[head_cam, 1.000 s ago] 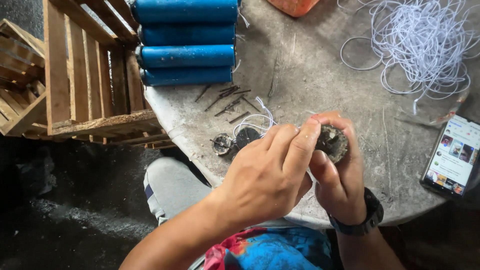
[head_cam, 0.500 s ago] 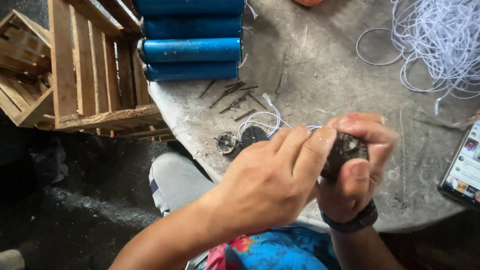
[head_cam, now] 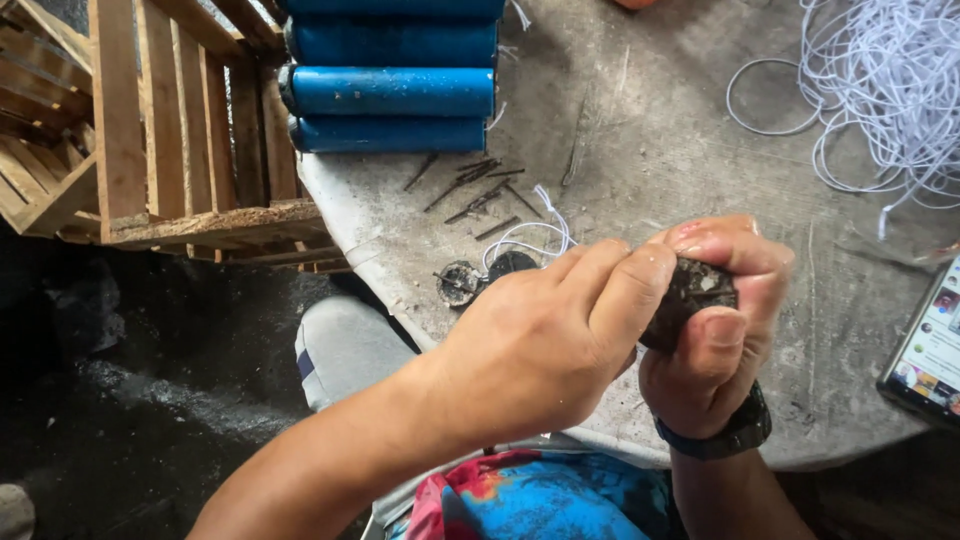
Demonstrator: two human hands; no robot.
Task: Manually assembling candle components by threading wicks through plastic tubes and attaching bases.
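- Head view is looking down on two bare hands meeting over the near edge of a round grey table (head_cam: 700,120).
- Right hand (head_cam: 715,330) is curling around a small dark, grimy lump (head_cam: 690,297); the thumb is pressing on its near face and the fingers are folding over its top, so this hand is closing firmly on it. A dark watch (head_cam: 722,437) is sitting on that wrist.
- Left hand (head_cam: 545,345) is coming in from the other side, its fingers lying across the lump's end and pressing against it; both hands are clamping the same piece, and most of it is hiding under them.
- Just beyond the left knuckles, two small dark round parts (head_cam: 485,277) are resting on the table, with a short loop of white cord (head_cam: 530,232) touching them.
- Farther out from the grip, a scatter of rusty nails (head_cam: 475,190) is lying loose.
- Beyond the nails, blue cylinders (head_cam: 390,92) are lying stacked on their sides at the table's edge.
- Off past the left forearm, a wooden crate (head_cam: 150,130) is standing beside the table.
- Well beyond the right hand, a tangle of white cord (head_cam: 890,90) is spreading over the tabletop.
- Just outside the right wrist, a phone (head_cam: 928,355) with a lit screen is lying flat.
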